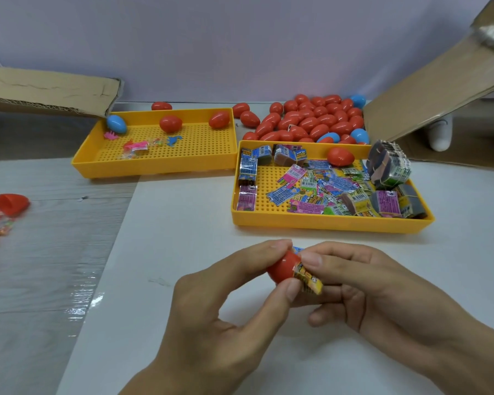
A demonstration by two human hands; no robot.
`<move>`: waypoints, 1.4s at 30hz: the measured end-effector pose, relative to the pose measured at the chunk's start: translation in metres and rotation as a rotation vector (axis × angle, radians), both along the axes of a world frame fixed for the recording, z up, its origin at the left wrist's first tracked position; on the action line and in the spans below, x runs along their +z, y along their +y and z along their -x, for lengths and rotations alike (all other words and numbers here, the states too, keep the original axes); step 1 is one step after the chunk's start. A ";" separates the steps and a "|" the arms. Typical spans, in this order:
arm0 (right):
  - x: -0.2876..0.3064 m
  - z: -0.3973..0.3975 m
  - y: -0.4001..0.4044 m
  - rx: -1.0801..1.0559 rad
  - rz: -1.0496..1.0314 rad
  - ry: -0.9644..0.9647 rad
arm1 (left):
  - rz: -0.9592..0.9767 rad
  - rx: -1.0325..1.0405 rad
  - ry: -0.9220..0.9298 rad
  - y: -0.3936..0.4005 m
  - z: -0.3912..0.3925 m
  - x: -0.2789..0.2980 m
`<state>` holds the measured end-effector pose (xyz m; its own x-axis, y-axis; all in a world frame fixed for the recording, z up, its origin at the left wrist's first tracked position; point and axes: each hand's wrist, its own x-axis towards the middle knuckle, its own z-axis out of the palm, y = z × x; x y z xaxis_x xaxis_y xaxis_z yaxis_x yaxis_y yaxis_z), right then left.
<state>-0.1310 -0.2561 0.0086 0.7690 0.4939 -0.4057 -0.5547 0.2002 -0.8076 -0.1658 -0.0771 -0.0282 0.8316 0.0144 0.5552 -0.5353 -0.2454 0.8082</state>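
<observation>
Bare white tabletop (pixel 183 218) lies open around the left hand (pixel 226 309) and right hand (pixel 377 289), bounded ahead on the right by a near yellow tray (pixel 325 223) of leaflets, farther left by a second yellow tray (pixel 154 169), behind by heaped plastic eggs (pixel 311 121) and cardboard flaps (pixel 439 95), with red egg halves (pixel 9 203) far left.

Yellow tray (pixel 154 170) upper left: blue egg (pixel 116 124), two red eggs (pixel 170 124), small plastic toys (pixel 136 146). Second yellow tray (pixel 325 223) right of centre: printed leaflets (pixel 311 189), one red egg (pixel 340 156). Egg pile (pixel 311 121) behind it, mostly red. Cardboard flaps (pixel 49 89) in both upper corners. Red shells (pixel 12 203) far left.
</observation>
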 end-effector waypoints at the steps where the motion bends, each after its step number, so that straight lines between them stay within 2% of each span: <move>1: 0.000 0.000 0.000 -0.005 -0.014 0.025 | 0.020 -0.011 0.012 0.000 0.000 0.000; 13: -0.004 -0.003 -0.001 -0.016 -0.008 0.107 | -0.005 -0.069 0.121 -0.002 -0.002 -0.004; 22: -0.002 -0.002 0.001 0.022 0.005 0.074 | 0.027 -0.041 0.033 -0.001 -0.004 -0.008; 32: -0.004 -0.004 -0.002 0.021 -0.077 0.155 | -0.018 -0.012 0.004 -0.003 -0.002 -0.004; 42: -0.001 -0.004 -0.001 -0.001 0.020 0.062 | -0.005 -0.021 0.088 0.001 -0.004 0.000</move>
<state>-0.1273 -0.2568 0.0080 0.7427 0.4845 -0.4622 -0.6035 0.1851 -0.7756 -0.1622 -0.0764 -0.0278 0.8772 -0.0064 0.4800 -0.4675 -0.2385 0.8512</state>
